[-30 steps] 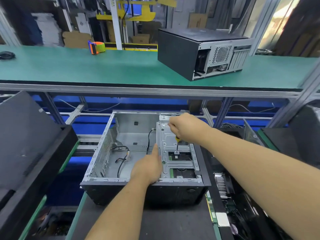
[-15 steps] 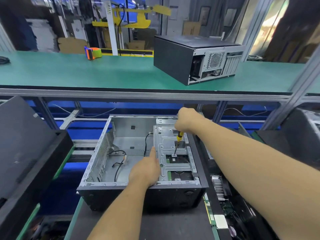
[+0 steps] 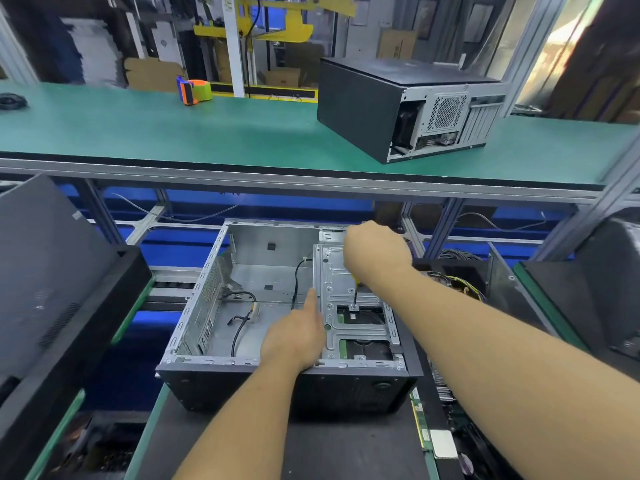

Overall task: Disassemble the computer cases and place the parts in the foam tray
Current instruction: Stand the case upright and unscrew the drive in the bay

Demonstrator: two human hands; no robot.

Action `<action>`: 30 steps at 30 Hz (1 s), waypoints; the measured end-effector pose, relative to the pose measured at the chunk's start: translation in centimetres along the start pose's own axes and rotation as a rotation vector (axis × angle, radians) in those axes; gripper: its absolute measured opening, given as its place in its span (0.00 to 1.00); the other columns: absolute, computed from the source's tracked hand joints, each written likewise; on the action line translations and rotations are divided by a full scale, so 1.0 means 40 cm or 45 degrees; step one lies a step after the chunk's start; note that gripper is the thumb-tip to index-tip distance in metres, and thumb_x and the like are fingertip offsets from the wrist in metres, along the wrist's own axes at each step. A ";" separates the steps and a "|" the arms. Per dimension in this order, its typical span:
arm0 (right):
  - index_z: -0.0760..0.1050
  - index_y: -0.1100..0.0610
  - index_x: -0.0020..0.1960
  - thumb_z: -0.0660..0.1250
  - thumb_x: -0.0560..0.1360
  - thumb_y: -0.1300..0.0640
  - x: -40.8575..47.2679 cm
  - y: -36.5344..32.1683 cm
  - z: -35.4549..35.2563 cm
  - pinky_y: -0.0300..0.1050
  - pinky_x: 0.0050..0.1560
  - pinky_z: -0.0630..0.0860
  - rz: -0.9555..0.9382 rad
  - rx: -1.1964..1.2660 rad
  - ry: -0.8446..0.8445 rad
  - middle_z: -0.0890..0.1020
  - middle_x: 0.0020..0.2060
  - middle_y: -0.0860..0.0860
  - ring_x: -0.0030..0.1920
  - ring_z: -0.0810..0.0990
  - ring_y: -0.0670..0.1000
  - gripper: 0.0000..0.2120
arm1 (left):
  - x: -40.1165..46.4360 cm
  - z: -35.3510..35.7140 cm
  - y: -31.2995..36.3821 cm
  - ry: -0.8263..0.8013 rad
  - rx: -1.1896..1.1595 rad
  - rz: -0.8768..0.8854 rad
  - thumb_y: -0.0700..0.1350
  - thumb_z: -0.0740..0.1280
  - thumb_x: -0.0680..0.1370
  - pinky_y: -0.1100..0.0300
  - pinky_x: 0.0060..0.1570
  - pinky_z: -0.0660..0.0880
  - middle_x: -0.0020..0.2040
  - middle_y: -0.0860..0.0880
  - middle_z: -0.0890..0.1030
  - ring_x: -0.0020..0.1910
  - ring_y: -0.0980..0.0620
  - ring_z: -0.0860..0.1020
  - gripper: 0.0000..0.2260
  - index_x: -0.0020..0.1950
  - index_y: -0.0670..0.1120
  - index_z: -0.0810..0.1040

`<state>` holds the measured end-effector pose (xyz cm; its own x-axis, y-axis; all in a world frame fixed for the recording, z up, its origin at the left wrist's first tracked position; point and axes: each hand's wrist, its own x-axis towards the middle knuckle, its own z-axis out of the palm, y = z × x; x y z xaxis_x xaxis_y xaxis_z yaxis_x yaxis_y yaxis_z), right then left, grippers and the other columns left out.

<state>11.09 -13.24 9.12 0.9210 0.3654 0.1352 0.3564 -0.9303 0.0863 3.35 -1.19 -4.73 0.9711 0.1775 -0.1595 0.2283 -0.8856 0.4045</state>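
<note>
An open computer case (image 3: pixel 207 299) lies on its side in front of me, with loose black cables (image 3: pixel 239 327) on its floor. A metal drive cage (image 3: pixel 332 282) fills its right part. My right hand (image 3: pixel 375 252) grips a yellow-handled screwdriver (image 3: pixel 355 299), whose tip stands on a screw at the cage's top opening. My left hand (image 3: pixel 298 334) rests on the cage's left edge with the index finger stretched forward. A second, closed black case (image 3: pixel 398 105) sits on the green upper shelf.
An orange and blue tape dispenser (image 3: pixel 194 90) stands on the green shelf (image 3: pixel 138 133). Black panels (image 3: pixel 52 289) lean at the left. A bin with wires and boards (image 3: pixel 457 289) sits to the right, and a green circuit board (image 3: pixel 420 420) lies near the case's right corner.
My right hand has shifted slightly on the screwdriver while its tip stays on the same screw. My left hand stays on the cage edge.
</note>
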 end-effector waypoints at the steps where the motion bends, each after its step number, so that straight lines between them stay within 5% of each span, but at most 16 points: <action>1: 0.66 0.57 0.38 0.61 0.72 0.70 -0.002 -0.009 0.005 0.49 0.34 0.72 -0.042 -0.024 0.013 0.65 0.29 0.53 0.32 0.70 0.56 0.10 | -0.001 -0.001 -0.001 -0.002 -0.004 0.002 0.53 0.49 0.86 0.50 0.47 0.73 0.57 0.44 0.83 0.52 0.41 0.80 0.26 0.84 0.55 0.46; 10: 0.60 0.55 0.34 0.60 0.74 0.66 0.042 0.039 0.011 0.50 0.36 0.72 -0.003 0.050 -0.055 0.68 0.31 0.53 0.34 0.72 0.56 0.14 | 0.005 -0.001 -0.004 -0.022 0.002 0.011 0.53 0.49 0.86 0.49 0.48 0.73 0.57 0.43 0.83 0.52 0.40 0.80 0.27 0.84 0.55 0.45; 19: 0.59 0.56 0.34 0.57 0.77 0.65 0.036 0.101 0.032 0.48 0.34 0.67 -0.084 -0.002 -0.101 0.67 0.30 0.53 0.34 0.72 0.57 0.15 | 0.000 0.001 0.000 -0.007 -0.026 -0.023 0.51 0.49 0.85 0.51 0.43 0.72 0.48 0.48 0.82 0.42 0.46 0.77 0.27 0.84 0.56 0.44; 25: 0.65 0.57 0.42 0.57 0.78 0.65 0.032 0.100 0.029 0.49 0.37 0.68 -0.112 -0.016 -0.124 0.66 0.35 0.55 0.38 0.72 0.59 0.07 | -0.002 0.001 0.001 -0.011 -0.042 -0.025 0.52 0.49 0.85 0.50 0.46 0.75 0.45 0.49 0.80 0.44 0.45 0.79 0.27 0.84 0.56 0.44; 30: 0.60 0.56 0.33 0.58 0.76 0.67 0.028 0.088 0.023 0.47 0.35 0.68 -0.101 -0.018 -0.098 0.63 0.30 0.53 0.31 0.67 0.53 0.15 | 0.000 0.005 -0.002 -0.003 -0.012 -0.029 0.53 0.48 0.86 0.52 0.44 0.71 0.52 0.46 0.83 0.44 0.45 0.77 0.27 0.84 0.57 0.44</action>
<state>13.50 -16.12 8.67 0.8996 0.4336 0.0512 0.4267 -0.8980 0.1075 3.32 -1.21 -4.93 0.9654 0.1969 -0.1710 0.2514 -0.8772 0.4090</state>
